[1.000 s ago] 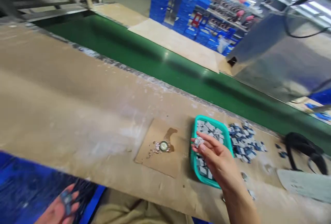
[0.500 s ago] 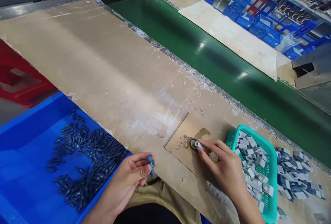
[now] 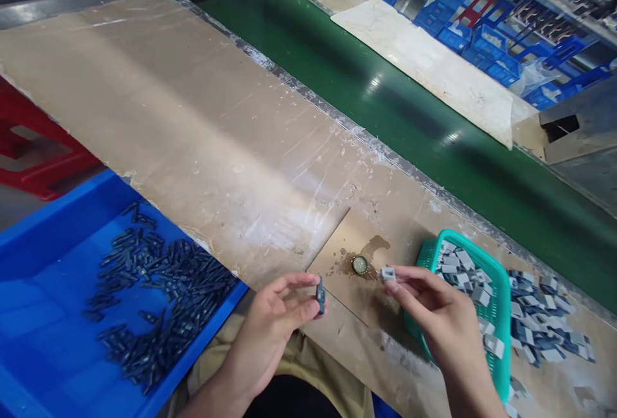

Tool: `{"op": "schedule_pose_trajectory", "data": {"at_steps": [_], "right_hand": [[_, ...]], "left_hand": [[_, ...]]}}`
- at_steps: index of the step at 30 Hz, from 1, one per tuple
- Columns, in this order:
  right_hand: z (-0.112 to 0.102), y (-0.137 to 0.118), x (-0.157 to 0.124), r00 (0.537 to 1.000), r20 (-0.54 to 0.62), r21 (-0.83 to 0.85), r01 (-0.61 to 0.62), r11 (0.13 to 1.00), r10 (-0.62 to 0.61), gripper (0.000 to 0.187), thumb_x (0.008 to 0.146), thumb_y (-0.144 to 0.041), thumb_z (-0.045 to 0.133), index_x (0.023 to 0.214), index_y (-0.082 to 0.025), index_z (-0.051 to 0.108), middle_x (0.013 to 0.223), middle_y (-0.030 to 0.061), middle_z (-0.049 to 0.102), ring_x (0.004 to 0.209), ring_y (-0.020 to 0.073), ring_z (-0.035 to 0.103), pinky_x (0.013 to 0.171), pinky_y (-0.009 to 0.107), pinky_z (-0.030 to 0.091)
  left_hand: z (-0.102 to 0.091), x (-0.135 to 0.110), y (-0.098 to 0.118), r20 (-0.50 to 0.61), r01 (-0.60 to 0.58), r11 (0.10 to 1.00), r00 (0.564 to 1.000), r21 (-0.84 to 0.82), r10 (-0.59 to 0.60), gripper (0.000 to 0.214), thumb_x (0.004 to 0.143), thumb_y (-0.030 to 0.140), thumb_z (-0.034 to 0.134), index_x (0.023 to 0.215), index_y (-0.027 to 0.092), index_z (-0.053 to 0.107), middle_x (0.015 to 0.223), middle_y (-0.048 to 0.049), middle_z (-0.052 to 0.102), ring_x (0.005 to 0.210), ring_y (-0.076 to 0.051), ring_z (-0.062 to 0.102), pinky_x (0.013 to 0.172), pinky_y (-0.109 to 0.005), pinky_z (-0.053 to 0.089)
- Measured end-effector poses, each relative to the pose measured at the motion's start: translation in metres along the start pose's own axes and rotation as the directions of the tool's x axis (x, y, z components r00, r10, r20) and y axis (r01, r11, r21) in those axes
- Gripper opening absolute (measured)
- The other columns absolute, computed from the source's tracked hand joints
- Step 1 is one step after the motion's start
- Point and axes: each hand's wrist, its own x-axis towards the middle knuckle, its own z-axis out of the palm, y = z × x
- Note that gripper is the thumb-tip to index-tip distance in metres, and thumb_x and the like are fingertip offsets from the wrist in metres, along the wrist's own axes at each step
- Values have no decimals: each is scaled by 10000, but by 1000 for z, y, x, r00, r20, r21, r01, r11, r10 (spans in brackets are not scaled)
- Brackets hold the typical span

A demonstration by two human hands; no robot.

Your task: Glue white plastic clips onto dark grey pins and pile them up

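Observation:
Between the thumb and fingers of my left hand (image 3: 279, 325) is a small dark blue plastic part (image 3: 320, 296), held upright. My right hand (image 3: 438, 315) pinches a small light grey hollow block (image 3: 387, 274), its opening facing me. The two pieces are apart. Just left of the grey block, a small round dish (image 3: 359, 265) of liquid sits on a thin brown board (image 3: 337, 247), with wet spots around it. Beside my right hand stands a green basket (image 3: 504, 315) of similar grey blocks.
At the left, a blue bin (image 3: 43, 302) holds many dark blue parts (image 3: 178, 283). Right of the basket lies a pile of joined grey and dark blue pieces (image 3: 544, 315). A green conveyor belt (image 3: 337, 77) runs behind the worktable (image 3: 193, 148). A red stool (image 3: 43, 141) stands far left.
My right hand has lifted the grey block away from the dish, to the right. My left hand has moved right and turned the dark blue part, nearer the board.

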Motion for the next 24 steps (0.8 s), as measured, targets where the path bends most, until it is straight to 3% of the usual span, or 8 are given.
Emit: {"op": "schedule_pose_trajectory", "data": {"at_steps": [3, 5, 13, 19, 22, 24], "right_hand": [[1, -9, -11, 981, 63, 270, -195, 943, 185, 174, 733, -316, 748, 868, -209, 721, 727, 50, 705, 607, 152, 661, 573, 224, 549], [4, -14, -19, 967, 92, 343, -254, 904, 237, 180, 726, -320, 754, 857, -200, 728, 695, 55, 697, 587, 157, 653, 574, 240, 554], [9, -22, -34, 972, 57, 323, -234, 917, 228, 150, 717, -265, 762, 858, -220, 740, 696, 49, 708, 585, 158, 665, 561, 223, 564], [18, -29, -40, 949, 13, 318, -303, 898, 316, 179, 684, -294, 785, 830, -204, 732, 713, 43, 712, 620, 148, 671, 602, 209, 571], [25, -28, -41, 955, 22, 330, -287, 899, 297, 195, 682, -295, 781, 834, -186, 726, 713, 52, 717, 603, 159, 673, 586, 225, 574], [27, -24, -41, 963, 40, 329, -263, 907, 265, 202, 692, -302, 770, 840, -173, 723, 714, 63, 718, 589, 171, 672, 572, 250, 575]], "left_hand": [[16, 9, -8, 10, -72, 995, 997, 73, 72, 501, 585, 186, 843, 1047, 162, 649, 852, -61, 701, 807, -116, 646, 733, -157, 525], [25, 14, -13, 26, -114, 988, 993, 101, 112, 517, 565, 182, 849, 1045, 156, 659, 891, -71, 706, 806, -125, 645, 713, -167, 541], [44, 12, -22, 61, -222, 960, 975, 171, 215, 354, 586, 168, 827, 927, 165, 734, 774, -59, 708, 655, -148, 671, 632, -187, 581], [43, 8, -26, 150, -422, 817, 906, 394, 395, 158, 680, 223, 771, 837, 241, 757, 767, -16, 705, 629, -150, 672, 625, -212, 590], [42, 13, -27, 183, -434, 735, 898, 521, 401, 145, 718, 280, 742, 858, 246, 756, 769, -23, 709, 663, -171, 677, 659, -244, 590], [44, 14, -23, 192, -399, 732, 915, 552, 354, 186, 714, 296, 743, 893, 247, 752, 831, -33, 716, 696, -185, 680, 695, -268, 592]]}}
